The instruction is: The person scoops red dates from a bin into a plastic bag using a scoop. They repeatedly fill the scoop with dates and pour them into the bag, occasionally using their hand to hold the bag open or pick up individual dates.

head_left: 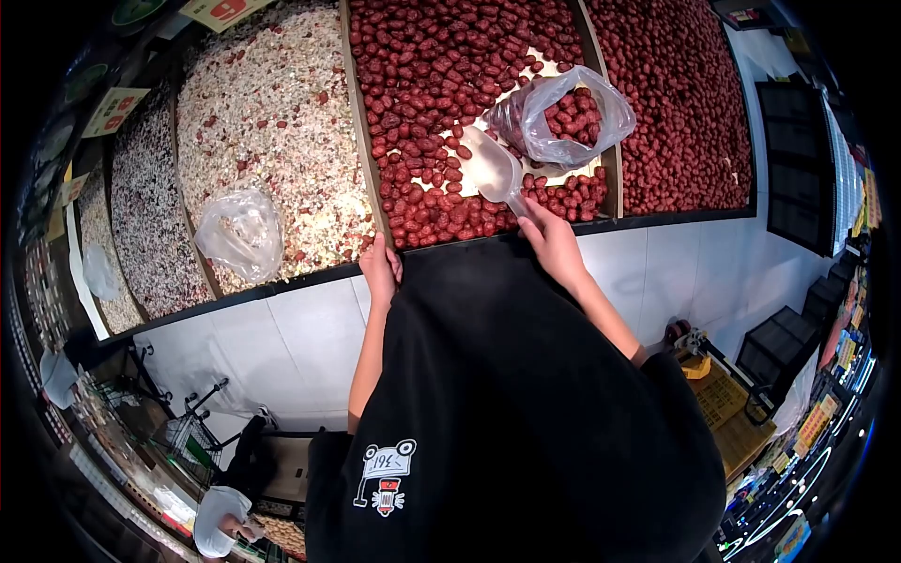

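My right hand (pixel 552 242) is closed around the handle of a translucent plastic scoop (pixel 492 167). The scoop's blade lies in the bin of red dates (pixel 436 89), over a patch of pale bottom, with no dates visible in it. Just beyond the scoop, an open transparent plastic bag (pixel 537 131) partly filled with red dates rests in the same bin. My left hand (pixel 380 272) has its fingers curled at the bin's dark front edge (pixel 450 247), beside the wooden divider (pixel 361 131).
Left of the divider is a bin of mixed grains (pixel 272 103) with a scrunched plastic bag (pixel 241 235) on it. More dates (pixel 666 103) fill the right bin. Price signs (pixel 114 111) stand at left. A person in a white top (pixel 221 521) is at lower left, near a shopping cart (pixel 192 436).
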Demonstrator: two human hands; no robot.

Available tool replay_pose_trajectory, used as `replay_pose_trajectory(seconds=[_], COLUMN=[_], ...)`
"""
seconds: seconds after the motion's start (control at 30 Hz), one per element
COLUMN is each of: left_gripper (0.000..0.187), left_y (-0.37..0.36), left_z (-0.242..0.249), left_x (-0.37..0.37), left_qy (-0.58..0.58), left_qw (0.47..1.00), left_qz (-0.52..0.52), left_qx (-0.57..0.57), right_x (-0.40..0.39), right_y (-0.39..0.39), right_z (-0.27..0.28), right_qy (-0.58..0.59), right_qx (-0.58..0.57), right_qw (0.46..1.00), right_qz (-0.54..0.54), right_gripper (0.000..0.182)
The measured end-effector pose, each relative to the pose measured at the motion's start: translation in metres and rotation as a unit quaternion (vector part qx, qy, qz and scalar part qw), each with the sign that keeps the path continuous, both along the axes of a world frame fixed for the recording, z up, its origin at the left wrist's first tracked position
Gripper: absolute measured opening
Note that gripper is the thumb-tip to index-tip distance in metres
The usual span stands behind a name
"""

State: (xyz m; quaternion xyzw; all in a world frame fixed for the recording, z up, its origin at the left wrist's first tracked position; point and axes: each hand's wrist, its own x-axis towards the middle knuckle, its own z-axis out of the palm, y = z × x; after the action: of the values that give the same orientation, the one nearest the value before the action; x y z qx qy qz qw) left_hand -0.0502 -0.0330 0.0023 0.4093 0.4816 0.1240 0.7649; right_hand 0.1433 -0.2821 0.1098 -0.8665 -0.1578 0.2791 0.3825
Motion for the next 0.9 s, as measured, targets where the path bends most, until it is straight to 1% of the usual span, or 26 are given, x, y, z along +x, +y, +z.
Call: replay_pose_trajectory(seconds=[0.03,0.07,0.17,0.3,0.43,0.73,0.83,0.9], left_gripper=[0.055,0.055,0.055,0.056,0.057,0.055,0.055,0.055], left_y=[0.0,0.0,0.001,-0.001,0.0,-0.001,-0.003,-0.003], left_z=[-0.001,-0.001,0.0,0.002,0.0,0.003,0.004,0.004], left_x=[0.0,0.0,0.001,0.001,0.001,0.004,0.003,0.003], left_qy=[0.001,0.002,0.006,0.002,0.003,0.01,0.006,0.002], left_qw=[1.0,1.0,1.0,1.0,1.0,1.0,1.0,1.0], left_qz=[0.001,0.003,0.002,0.007,0.003,0.014,0.006,0.001], left_qx=[-0.001,-0.003,-0.008,-0.006,0.0,0.006,0.01,0.015], right_x=[0.005,0.011,0.015,0.008,0.003,0.001,0.001,-0.001], right_y=[-0.004,-0.004,-0.006,-0.006,-0.002,-0.005,-0.01,-0.013], right_z=[-0.011,-0.011,-0.005,-0.003,-0.002,0.017,0.014,0.019], right_qy=[0.053,0.196,0.296,0.326,0.334,0.295,0.296,0.321], right_qx=[0.057,0.114,0.147,0.221,0.251,0.197,0.196,0.197], right_qw=[0.997,0.971,0.937,0.914,0.901,0.928,0.928,0.917], right_qz=[-0.023,-0.073,-0.114,-0.098,-0.115,-0.111,-0.112,-0.129], right_gripper=[0.046,0.047,0.047,0.047,0.046,0.044,0.043,0.043])
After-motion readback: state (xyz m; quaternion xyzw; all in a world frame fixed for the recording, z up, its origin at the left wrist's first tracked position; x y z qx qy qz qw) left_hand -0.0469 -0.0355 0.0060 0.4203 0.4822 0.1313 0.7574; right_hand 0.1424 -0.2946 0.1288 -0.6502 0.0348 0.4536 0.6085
